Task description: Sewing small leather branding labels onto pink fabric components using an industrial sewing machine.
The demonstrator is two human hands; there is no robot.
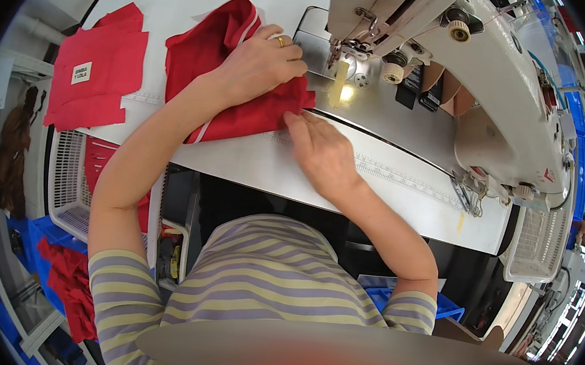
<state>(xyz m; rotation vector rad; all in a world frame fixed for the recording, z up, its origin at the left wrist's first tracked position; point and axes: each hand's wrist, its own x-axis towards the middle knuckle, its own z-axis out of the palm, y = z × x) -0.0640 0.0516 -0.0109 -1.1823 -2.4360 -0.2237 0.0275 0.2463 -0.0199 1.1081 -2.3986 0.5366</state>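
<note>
Landmark: the white sewing machine [515,98]. Main workpiece is a folded red cloth [260,114] with pale trim, on the white table [408,206] just left of the machine, its right corner reaching the near-left edge of the machine's metal bed plate [395,125]. Left hand [261,65], a gold-coloured ring on one finger, lies over the cloth left of the machine's needle area, fingers bent and close together; can't tell whether they pinch fabric or only press on it. Right hand [323,154] is on the wearer's side of the needle area, thumb and fingertips at the cloth's right corner; looks like contact, but the fingertips are partly hidden, so can't confirm a pinch. Yellow strip [340,82] on the bed plate by the machine's needle area; dark tags [419,89] under the machine's arm. Printed ruler scale [384,168] runs along the table on the wearer's side of the machine. Far left of the machine: flat red pieces [112,52], the top one with a pale label [81,73]. Below those, also left of the machine, a white basket [64,169] with more red fabric. Second white basket [537,249] at the machine's right end, near side.
</note>
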